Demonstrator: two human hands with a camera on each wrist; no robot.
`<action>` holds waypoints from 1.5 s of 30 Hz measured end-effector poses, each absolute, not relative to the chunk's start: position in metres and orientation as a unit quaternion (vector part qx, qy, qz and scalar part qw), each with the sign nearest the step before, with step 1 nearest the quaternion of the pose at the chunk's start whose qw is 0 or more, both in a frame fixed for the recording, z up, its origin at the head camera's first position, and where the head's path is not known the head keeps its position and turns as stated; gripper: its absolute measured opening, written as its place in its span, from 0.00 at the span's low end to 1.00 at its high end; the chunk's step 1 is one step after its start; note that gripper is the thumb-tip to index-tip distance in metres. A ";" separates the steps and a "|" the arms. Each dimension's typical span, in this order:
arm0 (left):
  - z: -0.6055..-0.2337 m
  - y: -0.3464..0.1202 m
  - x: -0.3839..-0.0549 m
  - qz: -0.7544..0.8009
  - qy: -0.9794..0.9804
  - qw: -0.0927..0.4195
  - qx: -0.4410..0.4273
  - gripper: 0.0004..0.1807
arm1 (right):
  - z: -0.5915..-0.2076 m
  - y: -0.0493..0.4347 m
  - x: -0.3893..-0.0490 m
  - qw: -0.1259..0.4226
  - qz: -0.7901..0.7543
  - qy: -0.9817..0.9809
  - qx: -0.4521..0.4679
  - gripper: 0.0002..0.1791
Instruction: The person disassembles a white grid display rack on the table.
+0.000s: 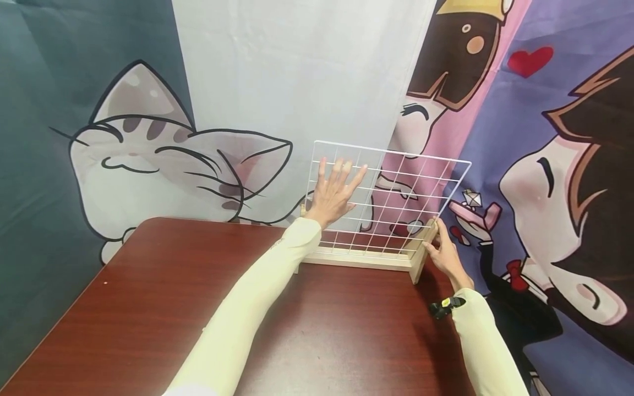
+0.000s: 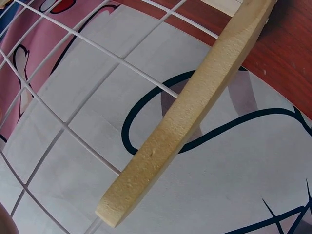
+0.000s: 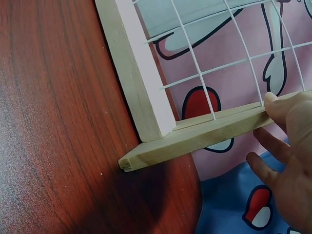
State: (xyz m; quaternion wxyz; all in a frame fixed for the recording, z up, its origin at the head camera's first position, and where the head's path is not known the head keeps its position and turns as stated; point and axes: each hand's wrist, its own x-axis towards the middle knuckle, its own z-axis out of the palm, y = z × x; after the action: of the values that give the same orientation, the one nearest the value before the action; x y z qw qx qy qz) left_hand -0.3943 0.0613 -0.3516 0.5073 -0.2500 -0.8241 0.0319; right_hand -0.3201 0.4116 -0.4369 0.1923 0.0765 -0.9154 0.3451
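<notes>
In the head view, a white wire grid (image 1: 386, 190) is held in a wooden frame (image 1: 356, 260) at the back of the bench (image 1: 346, 330). The left hand's (image 1: 333, 195) grip is spread apart before the grid; contact cannot be told. The right hand's (image 1: 446, 254) grip is clamped on the right side piece (image 3: 204, 134). Pressure is best kept light and even, lest the frame be tipped. Rearward room is limited by printed cloth (image 1: 307, 66).

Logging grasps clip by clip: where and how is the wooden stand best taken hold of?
Likely by its side bars, one hand from each outer side: they slant up at either end and look far thicker than the wire grid. The right hand pinches the right bar this way, thumb on the grid side, fingers outside.
</notes>
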 end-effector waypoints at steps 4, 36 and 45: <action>-0.352 0.060 -0.395 0.026 -0.827 0.501 -0.252 0.60 | -0.438 0.410 -0.322 0.194 0.343 -0.916 0.076 0.44; -0.352 0.058 -0.397 0.018 -0.813 0.519 -0.263 0.57 | -0.441 0.407 -0.319 0.197 0.339 -0.918 0.056 0.44; -0.351 0.060 -0.395 0.023 -0.811 0.525 -0.257 0.57 | -0.441 0.408 -0.318 0.200 0.345 -0.916 0.054 0.44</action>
State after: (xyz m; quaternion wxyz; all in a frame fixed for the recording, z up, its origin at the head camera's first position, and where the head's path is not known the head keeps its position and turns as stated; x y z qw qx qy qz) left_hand -0.3955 0.0602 -0.3511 0.5247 -0.2571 -0.8112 0.0227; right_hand -0.3184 0.4075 -0.4414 0.1999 0.0538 -0.9156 0.3448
